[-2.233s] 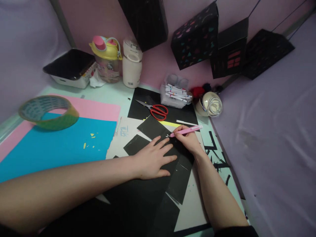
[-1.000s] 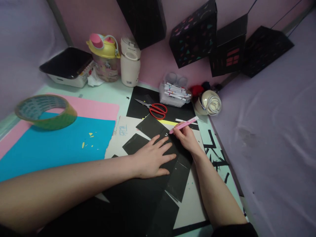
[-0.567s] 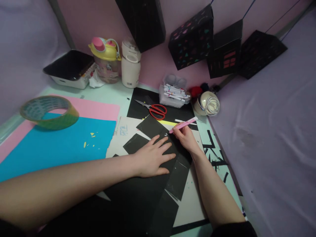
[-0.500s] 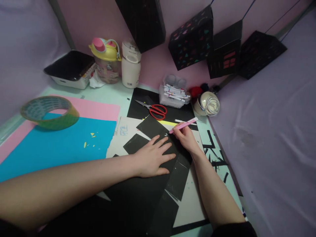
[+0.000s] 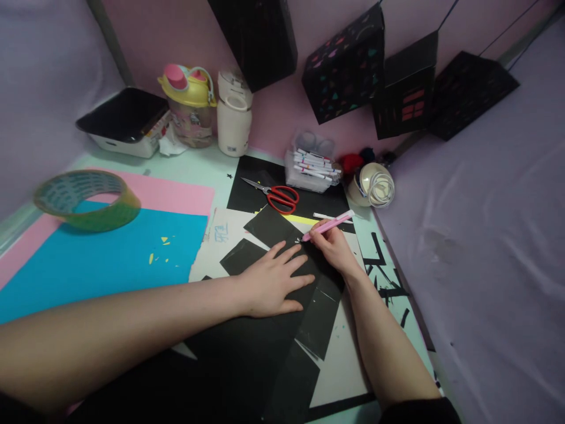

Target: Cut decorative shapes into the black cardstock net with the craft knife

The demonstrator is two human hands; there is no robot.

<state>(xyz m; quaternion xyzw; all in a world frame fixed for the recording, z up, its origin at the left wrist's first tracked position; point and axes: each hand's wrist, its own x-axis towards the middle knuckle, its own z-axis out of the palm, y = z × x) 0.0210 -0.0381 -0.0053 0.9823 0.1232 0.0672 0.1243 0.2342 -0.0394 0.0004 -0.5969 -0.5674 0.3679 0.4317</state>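
Note:
My left hand (image 5: 278,281) lies flat with fingers spread on a cut sheet of black paper (image 5: 247,347). Between the fingertips of my right hand (image 5: 333,244) is a pink pen (image 5: 329,225), its tip down at the black paper just beyond my left fingers. Small white marks show on the paper by the tip. Beneath the black sheet is a whitish board (image 5: 344,353) with blue writing at its upper left. Past the papers rest red-handled scissors (image 5: 282,199), blades pointing left, and a white pen (image 5: 331,218) lies near my right hand.
At left, a large tape roll (image 5: 88,200) sits on blue (image 5: 132,259) and pink sheets. A marker box (image 5: 313,165), white bottle (image 5: 235,115), yellow-lidded jug (image 5: 189,106) and black-topped container (image 5: 128,121) stand behind. Black paper boxes (image 5: 344,65) hang above; black scraps (image 5: 388,282) lie right.
The pen tip and my right hand have shifted very slightly, with the white marks by the tip looking a little different. My left hand stays put; the view has tilted slightly.

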